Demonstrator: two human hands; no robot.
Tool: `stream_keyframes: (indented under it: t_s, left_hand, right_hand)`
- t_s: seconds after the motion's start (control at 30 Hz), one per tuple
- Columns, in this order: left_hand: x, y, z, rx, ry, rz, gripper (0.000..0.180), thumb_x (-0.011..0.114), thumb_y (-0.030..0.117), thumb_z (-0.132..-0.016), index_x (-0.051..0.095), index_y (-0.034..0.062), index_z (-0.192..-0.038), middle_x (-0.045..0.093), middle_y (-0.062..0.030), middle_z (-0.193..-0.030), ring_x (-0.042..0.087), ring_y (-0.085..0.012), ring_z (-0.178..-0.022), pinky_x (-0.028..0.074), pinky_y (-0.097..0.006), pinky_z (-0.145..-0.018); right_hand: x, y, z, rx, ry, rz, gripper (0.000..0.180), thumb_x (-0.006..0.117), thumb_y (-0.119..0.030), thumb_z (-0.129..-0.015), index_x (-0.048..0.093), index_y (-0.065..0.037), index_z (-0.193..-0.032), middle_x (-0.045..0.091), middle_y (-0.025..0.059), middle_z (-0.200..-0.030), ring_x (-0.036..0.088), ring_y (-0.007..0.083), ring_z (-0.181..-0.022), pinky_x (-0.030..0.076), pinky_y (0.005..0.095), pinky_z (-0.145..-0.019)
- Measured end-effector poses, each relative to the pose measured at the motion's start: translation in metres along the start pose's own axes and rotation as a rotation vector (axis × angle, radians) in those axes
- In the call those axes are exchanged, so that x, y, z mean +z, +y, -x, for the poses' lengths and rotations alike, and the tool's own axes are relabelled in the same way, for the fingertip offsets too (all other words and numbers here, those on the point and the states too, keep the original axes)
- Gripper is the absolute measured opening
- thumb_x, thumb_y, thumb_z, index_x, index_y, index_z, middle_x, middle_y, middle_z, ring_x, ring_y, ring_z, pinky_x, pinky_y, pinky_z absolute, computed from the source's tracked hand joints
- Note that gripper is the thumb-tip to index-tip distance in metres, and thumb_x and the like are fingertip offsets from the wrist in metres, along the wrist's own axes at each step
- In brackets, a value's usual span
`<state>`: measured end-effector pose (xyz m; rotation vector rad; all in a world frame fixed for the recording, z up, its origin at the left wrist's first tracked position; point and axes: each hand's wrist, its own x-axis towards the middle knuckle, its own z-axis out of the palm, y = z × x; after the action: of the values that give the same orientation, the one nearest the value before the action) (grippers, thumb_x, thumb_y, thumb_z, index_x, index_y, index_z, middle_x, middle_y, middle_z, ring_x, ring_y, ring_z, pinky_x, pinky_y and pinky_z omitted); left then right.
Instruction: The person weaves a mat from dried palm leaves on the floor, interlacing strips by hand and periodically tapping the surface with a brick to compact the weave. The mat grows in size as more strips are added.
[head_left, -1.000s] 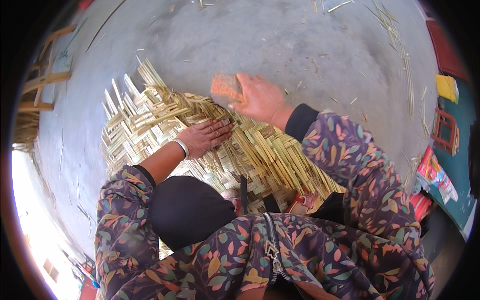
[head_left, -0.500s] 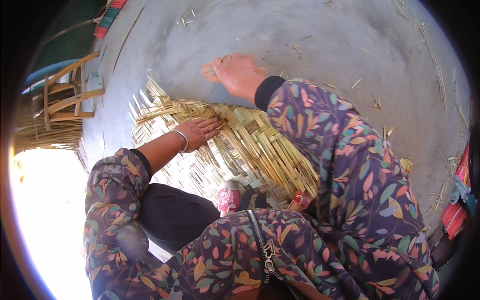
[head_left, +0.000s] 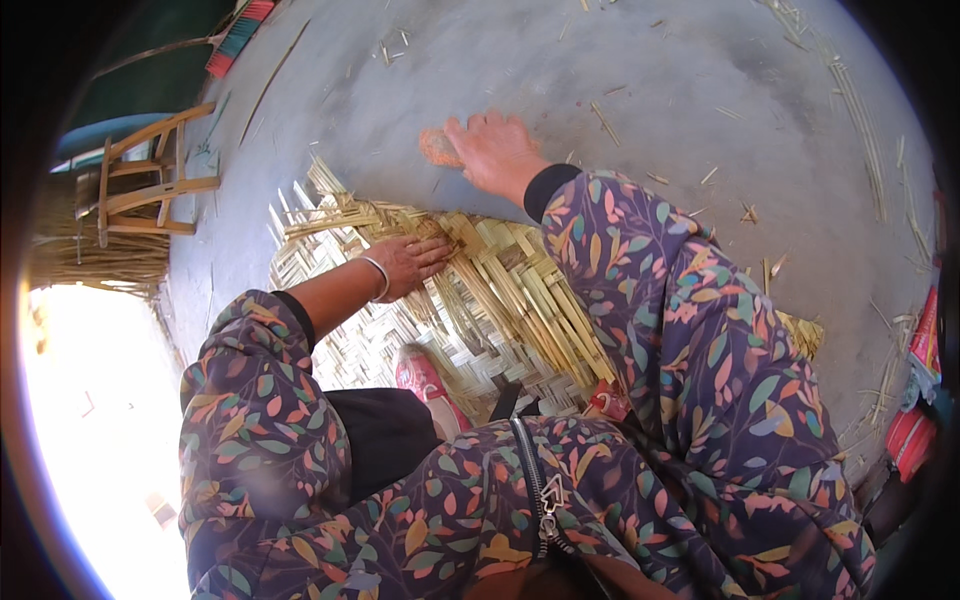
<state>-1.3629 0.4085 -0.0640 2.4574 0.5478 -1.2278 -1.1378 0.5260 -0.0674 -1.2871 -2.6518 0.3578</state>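
A mat [head_left: 525, 295] woven from flat, pale yellow-green reed strips lies on the floor in front of me. Its far left edge has loose strip ends sticking out. My left hand [head_left: 412, 266], with a white bangle on the wrist, rests flat on the mat near its far edge, fingers stretched out. Beyond that edge, my right hand [head_left: 498, 152] grips a rough orange piece of brick [head_left: 439, 148] from above, low over the floor. The hand hides most of the brick; whether it touches the floor I cannot tell.
My feet in red shoes [head_left: 424, 380] are at the mat's near side. A wooden frame [head_left: 160, 185] stands at left beside a bundle of thin sticks [head_left: 90, 255]. A broom head [head_left: 238, 40] lies far left. Strip scraps [head_left: 605, 122] litter the grey floor [head_left: 680, 70].
The shoe on the left has turned and shows more on the mat. My right hand and the brick sit slightly farther right in view. My left hand stays flat on the mat.
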Motion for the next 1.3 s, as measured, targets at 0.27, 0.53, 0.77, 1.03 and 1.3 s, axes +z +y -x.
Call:
stream_keyframes:
  t_s: [0.27,0.53,0.77,1.03,1.3]
  left_hand:
    - [0.153,-0.058,0.14,0.053,0.299,0.047,0.053,0.05,0.027,-0.097,0.044,0.0056,-0.145,0.032,-0.0128,-0.16,0.026,-0.0258,-0.15,0.025,-0.043,-0.12]
    - [0.373,-0.107,0.236,-0.071,0.973,0.165,0.028,0.056,0.019,-0.083,0.064,0.0012,-0.103,0.065,-0.0133,-0.108,0.061,-0.0279,-0.109,0.042,-0.045,-0.102]
    - [0.503,-0.147,0.305,-0.158,1.294,0.19,0.033,0.054,0.023,-0.087,0.067,0.004,-0.112,0.067,-0.0082,-0.111,0.061,-0.0261,-0.112,0.035,-0.051,-0.112]
    - [0.656,-0.229,0.306,-0.662,1.655,0.478,0.061,0.059,0.035,-0.093,0.042,0.0126,-0.147,0.041,-0.0101,-0.155,0.034,-0.0242,-0.146,0.02,-0.049,-0.121]
    - [0.703,-0.288,0.25,-0.924,1.083,0.613,0.066,0.046,0.046,-0.1,0.034,0.0088,-0.153,0.027,-0.0077,-0.162,0.02,-0.0219,-0.152,0.014,-0.045,-0.123]
  right_hand:
    - [0.007,-0.188,-0.084,-0.151,0.242,0.094,0.062,0.069,-0.035,-0.086,0.049,-0.007,-0.137,0.054,0.0167,-0.134,0.049,0.034,-0.127,0.042,0.0465,-0.102]
    - [0.177,-0.446,-0.266,0.058,-0.314,-0.639,0.063,0.052,-0.054,-0.098,0.052,-0.002,-0.134,0.058,0.0131,-0.131,0.058,0.0268,-0.116,0.045,0.0386,-0.101]
    - [0.342,-0.614,-0.423,0.536,-0.799,-1.463,0.075,0.039,-0.066,-0.099,0.061,0.003,-0.12,0.069,0.0115,-0.106,0.064,0.0185,-0.093,0.052,0.0326,-0.086]
    - [0.415,-0.618,-0.498,0.565,-1.076,-1.86,0.07,0.03,-0.06,-0.104,0.054,0.001,-0.13,0.064,0.0212,-0.12,0.065,0.0291,-0.108,0.052,0.0402,-0.097]
    - [0.438,-0.616,-0.508,0.576,-0.973,-2.033,0.067,0.023,-0.054,-0.106,0.043,0.001,-0.14,0.056,0.0274,-0.133,0.06,0.0379,-0.118,0.05,0.0475,-0.103]
